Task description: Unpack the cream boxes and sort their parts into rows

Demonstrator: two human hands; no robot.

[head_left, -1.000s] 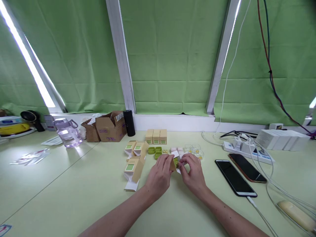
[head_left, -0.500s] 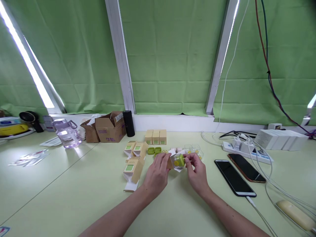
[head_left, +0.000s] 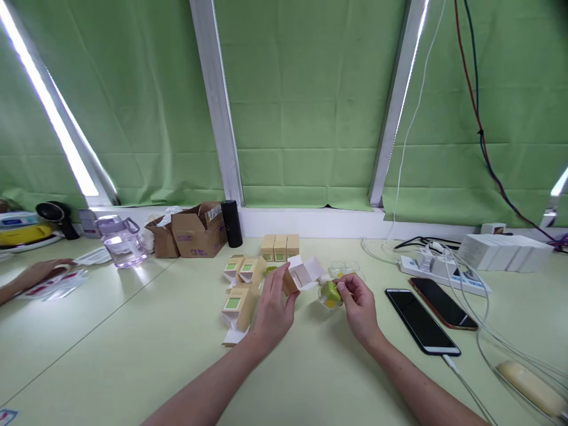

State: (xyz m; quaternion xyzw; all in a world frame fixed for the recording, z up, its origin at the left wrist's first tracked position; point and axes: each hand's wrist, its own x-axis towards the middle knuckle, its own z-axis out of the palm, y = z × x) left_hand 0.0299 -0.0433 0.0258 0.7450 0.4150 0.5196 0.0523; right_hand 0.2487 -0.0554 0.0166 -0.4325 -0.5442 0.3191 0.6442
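Note:
My left hand [head_left: 276,302] is closed round a small cardboard box [head_left: 298,277], whose white flaps stand open toward the right. Between the fingertips of my right hand [head_left: 358,302] is a small clear container with a green lid [head_left: 330,294], apart from the box and with something yellow inside. Just behind it lie several clear cups [head_left: 346,268]. Left of my left hand are open cardboard boxes with green labels [head_left: 237,303]. Three closed boxes [head_left: 280,247] stand in a row behind. A green piece [head_left: 270,269] shows partly behind my left hand.
Two phones [head_left: 421,319] and a power strip [head_left: 444,273] with white cables lie to the right. A purple water jug [head_left: 120,241], a brown carton [head_left: 197,231] and a black cylinder [head_left: 231,223] stand at the back left. Another person's hand [head_left: 47,269] rests over plastic packets at far left.
The green-lidded container has come out of the box in my right hand. My left hand has shifted left with the box. Another person's hand has appeared at the far left.

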